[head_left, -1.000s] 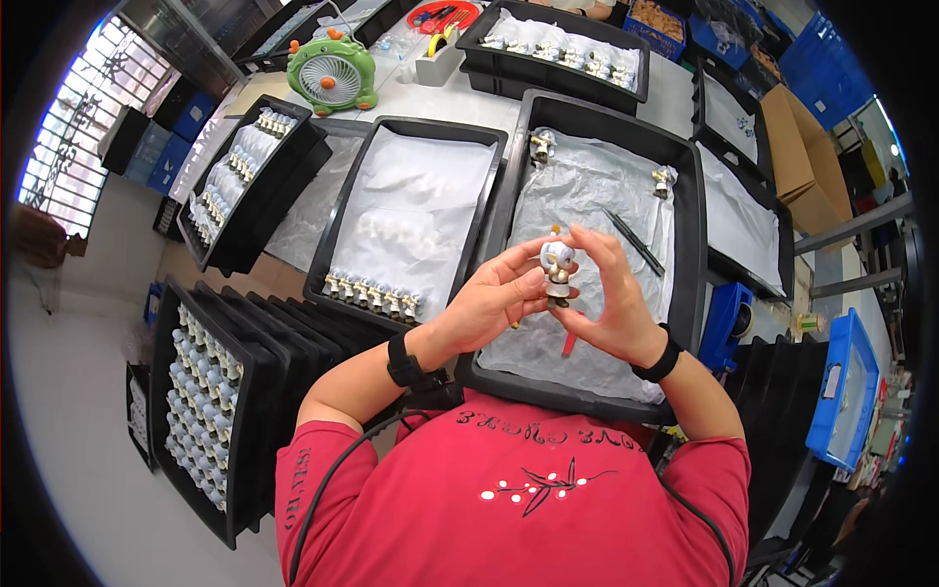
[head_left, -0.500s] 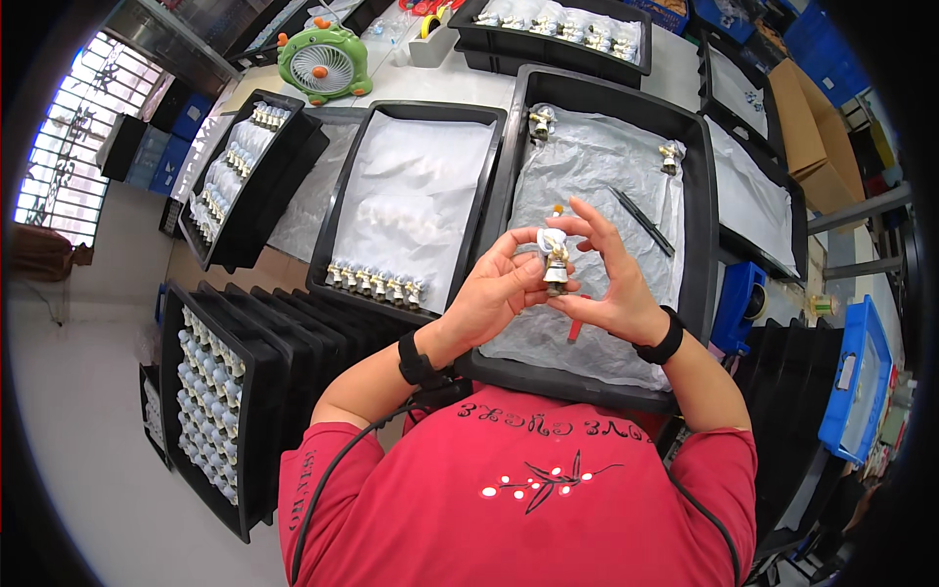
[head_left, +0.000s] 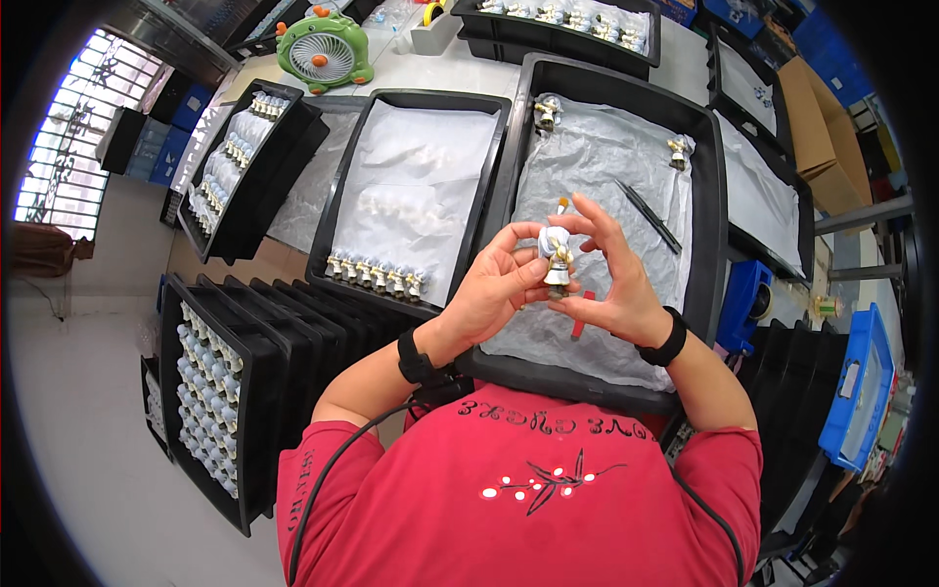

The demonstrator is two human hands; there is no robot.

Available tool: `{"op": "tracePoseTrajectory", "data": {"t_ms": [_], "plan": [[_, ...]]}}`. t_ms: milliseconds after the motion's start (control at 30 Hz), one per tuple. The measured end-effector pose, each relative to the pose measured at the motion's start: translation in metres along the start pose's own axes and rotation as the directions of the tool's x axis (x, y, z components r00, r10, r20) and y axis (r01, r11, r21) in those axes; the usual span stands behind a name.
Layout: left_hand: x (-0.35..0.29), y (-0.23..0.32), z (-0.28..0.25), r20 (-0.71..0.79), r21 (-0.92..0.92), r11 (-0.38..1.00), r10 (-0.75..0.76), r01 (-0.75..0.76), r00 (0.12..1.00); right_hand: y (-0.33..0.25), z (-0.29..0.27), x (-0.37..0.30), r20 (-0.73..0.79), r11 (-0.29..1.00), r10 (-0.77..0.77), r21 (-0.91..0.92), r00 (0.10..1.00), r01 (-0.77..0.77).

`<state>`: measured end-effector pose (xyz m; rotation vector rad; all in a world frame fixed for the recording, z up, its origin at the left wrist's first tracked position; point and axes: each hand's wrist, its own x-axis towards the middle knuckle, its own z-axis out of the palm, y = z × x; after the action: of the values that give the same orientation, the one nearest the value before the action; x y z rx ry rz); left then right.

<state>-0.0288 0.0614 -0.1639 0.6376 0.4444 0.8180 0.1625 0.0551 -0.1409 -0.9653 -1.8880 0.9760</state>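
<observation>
A small white-and-gold figurine [head_left: 556, 256] with a dark base is held upright over the large black tray [head_left: 712, 254]. My left hand [head_left: 484, 289] grips it from the left between thumb and fingers. My right hand [head_left: 628, 293] is curved around its other side, forefinger near the top and thumb at the base. Behind the hands, an orange brush tip [head_left: 562, 204] and a red stick-like piece [head_left: 579, 318] show; whether they are one brush is hidden. Two black pens [head_left: 648, 217] lie on the tray's white paper. Similar figurines stand in its far left [head_left: 548, 112] and far right [head_left: 679, 152] corners.
Left of the large tray, a paper-lined tray [head_left: 337, 210] has a row of figurines [head_left: 374, 276] along its near edge. Upright stacked trays [head_left: 256, 391] stand at lower left. A green fan [head_left: 322, 57] is at the back; a blue tray [head_left: 861, 386] is at right.
The whole view has shifted slightly. Both hands keep the figurine in nearly the same pose, and more of the brush tip now shows above it.
</observation>
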Motion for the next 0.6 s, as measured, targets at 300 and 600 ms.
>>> {"op": "tracePoseTrajectory", "data": {"t_ms": [300,600], "plan": [[-0.0019,-0.0010,-0.0005,0.001,0.017,1.000,0.011,-0.011,1.000,-0.0008,0.0025,-0.0012,-0.022,0.995,-0.084,-0.058,0.996,0.083],[-0.0011,-0.0003,0.0010,0.015,0.006,1.000,-0.005,0.005,1.000,0.0010,0.0027,-0.0009,-0.020,0.998,-0.062,-0.022,0.998,0.061]]}}
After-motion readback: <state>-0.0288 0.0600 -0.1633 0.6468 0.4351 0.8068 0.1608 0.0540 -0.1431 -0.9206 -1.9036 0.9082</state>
